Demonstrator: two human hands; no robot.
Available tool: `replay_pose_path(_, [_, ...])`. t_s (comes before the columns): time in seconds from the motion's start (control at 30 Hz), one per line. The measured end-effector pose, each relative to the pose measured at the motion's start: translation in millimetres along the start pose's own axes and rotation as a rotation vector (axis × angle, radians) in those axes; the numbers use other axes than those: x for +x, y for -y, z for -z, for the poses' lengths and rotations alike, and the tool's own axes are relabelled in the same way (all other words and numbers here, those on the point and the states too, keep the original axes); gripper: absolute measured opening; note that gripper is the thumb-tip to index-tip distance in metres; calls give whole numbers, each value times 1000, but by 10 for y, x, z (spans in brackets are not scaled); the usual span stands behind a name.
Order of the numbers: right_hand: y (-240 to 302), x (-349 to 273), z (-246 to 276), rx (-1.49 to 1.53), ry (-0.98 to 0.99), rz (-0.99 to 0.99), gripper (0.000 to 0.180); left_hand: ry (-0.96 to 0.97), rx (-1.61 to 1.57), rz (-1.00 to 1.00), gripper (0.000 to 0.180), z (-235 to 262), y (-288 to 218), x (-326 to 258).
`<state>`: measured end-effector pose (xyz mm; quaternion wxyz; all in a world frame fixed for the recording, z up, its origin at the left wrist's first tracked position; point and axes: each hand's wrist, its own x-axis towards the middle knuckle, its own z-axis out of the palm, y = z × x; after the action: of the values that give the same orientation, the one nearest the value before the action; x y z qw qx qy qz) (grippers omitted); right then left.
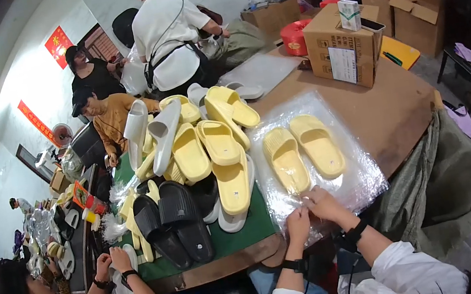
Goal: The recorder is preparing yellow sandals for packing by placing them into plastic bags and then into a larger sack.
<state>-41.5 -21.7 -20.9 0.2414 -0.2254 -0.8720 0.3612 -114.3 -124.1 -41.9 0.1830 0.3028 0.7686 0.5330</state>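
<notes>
The left hand and the right hand are meeting at the near edge of a clear plastic bag that is lying flat on the brown table, and both are pinching the film, fingers closed on it close together. Inside the bag a pair of yellow slippers is lying side by side, soles up, toes pointing far (whether the bag mouth is open between the fingers is too small to tell). To the left, a heap of loose yellow slippers is piling over black slippers on a green mat, touching the bag's left edge. The thin film is looking slippery and crinkled, so a tug could tear it or shift the pair askew; the leaning heap could also slide onto the bag. A cardboard box is standing far right.
</notes>
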Motion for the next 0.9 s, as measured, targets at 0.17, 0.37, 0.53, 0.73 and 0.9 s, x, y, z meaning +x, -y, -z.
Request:
replay_pose_path(0.17, [1,-243,48,176,-43,44,30,100,-270,120,33,34,-157,-73])
replay_pose_path(0.37, [489,-713,112,14,-288,189,29,273,-506,240,33,139,-31,-57])
replay_pose_path(0.53, [527,-891,95,255,-1,-166,21,361,-614,206,35,129,5,-15])
replay_pose_path(0.73, [466,-486,82,1401,-39,-574,39,516,-654,211,31,183,109,-90])
replay_pose_path(0.9, [327,-242,259,1358,-123,-764,32,427,167,-347,38,99,-101,-151])
